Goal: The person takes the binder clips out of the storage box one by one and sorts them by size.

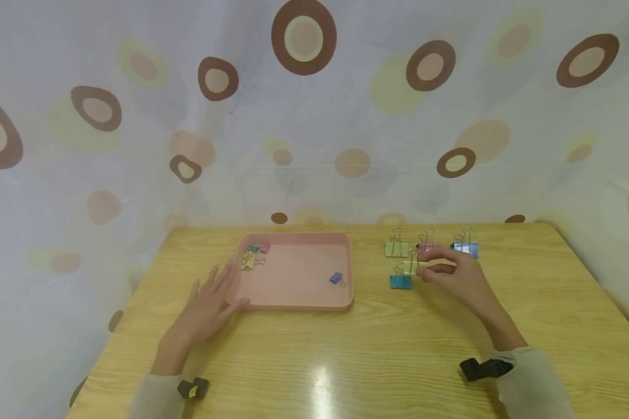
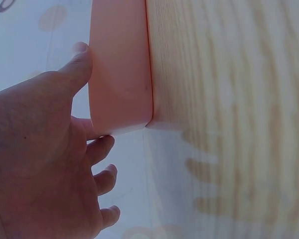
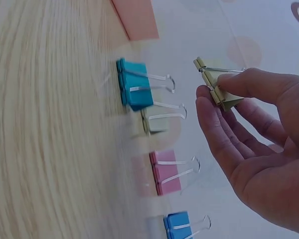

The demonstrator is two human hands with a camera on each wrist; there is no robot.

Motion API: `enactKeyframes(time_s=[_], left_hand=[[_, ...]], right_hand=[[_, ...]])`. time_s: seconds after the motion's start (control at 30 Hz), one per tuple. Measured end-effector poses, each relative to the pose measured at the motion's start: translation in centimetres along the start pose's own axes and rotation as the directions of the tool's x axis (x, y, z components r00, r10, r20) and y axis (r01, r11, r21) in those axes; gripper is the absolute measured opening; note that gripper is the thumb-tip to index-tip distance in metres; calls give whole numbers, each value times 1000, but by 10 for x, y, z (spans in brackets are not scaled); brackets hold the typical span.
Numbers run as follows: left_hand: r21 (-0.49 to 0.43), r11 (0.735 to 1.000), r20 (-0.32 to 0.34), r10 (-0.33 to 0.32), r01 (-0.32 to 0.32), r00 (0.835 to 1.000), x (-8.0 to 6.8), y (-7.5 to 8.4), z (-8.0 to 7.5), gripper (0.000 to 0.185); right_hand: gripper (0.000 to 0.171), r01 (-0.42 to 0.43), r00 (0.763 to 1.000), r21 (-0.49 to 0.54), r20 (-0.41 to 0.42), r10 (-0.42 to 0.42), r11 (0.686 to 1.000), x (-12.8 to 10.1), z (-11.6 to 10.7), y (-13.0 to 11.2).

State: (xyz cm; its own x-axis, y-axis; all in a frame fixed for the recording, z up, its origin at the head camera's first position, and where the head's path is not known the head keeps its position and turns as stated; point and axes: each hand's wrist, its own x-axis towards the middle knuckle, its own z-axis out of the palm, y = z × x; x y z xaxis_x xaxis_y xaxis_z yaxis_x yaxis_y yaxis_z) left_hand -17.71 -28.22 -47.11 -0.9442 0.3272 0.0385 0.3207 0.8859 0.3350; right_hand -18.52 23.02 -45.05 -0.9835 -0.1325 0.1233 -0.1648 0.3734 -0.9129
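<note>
My right hand (image 1: 458, 279) pinches a yellow binder clip (image 3: 217, 85) between thumb and fingers, raised off the table in the right wrist view. Near it stand a teal binder clip (image 1: 400, 282), a light green one (image 1: 396, 249), a pink one (image 3: 165, 173) and a blue one (image 1: 466, 250), their wire handles pointing up. My left hand (image 1: 204, 305) rests against the left end of a pink tray (image 1: 299, 306), its thumb at the rim near the front corner. In the left wrist view its fingers are spread and relaxed beside the tray corner.
Inside the tray, small yellow (image 1: 248, 261), teal (image 1: 254, 248) and pink (image 1: 264, 247) clips lie at the back left, and a small blue-purple clip (image 1: 336, 278) lies near the right wall. A patterned cloth (image 1: 314, 128) hangs behind the wooden table (image 1: 293, 361).
</note>
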Motion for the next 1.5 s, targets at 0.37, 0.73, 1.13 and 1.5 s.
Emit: enactKeyframes(time_s=[0.37, 0.73, 1.13, 1.5], left_hand=[[-12, 1000, -1, -5, 5, 1000, -3, -2, 0, 80], [-13, 1000, -7, -4, 4, 1000, -3, -2, 0, 80], [-3, 1000, 6, -10, 10, 1000, -3, -1, -1, 80], [3, 1000, 10, -4, 4, 1000, 1, -2, 1, 80]], right_hand=[[23, 25, 997, -228, -71, -42, 973, 2, -18, 19], [19, -61, 998, -339, -39, 50, 939, 5, -31, 32], [19, -73, 997, -371, 3, 80, 926, 4, -31, 41], [18, -89, 994, -383, 25, 106, 920, 0, -35, 44]])
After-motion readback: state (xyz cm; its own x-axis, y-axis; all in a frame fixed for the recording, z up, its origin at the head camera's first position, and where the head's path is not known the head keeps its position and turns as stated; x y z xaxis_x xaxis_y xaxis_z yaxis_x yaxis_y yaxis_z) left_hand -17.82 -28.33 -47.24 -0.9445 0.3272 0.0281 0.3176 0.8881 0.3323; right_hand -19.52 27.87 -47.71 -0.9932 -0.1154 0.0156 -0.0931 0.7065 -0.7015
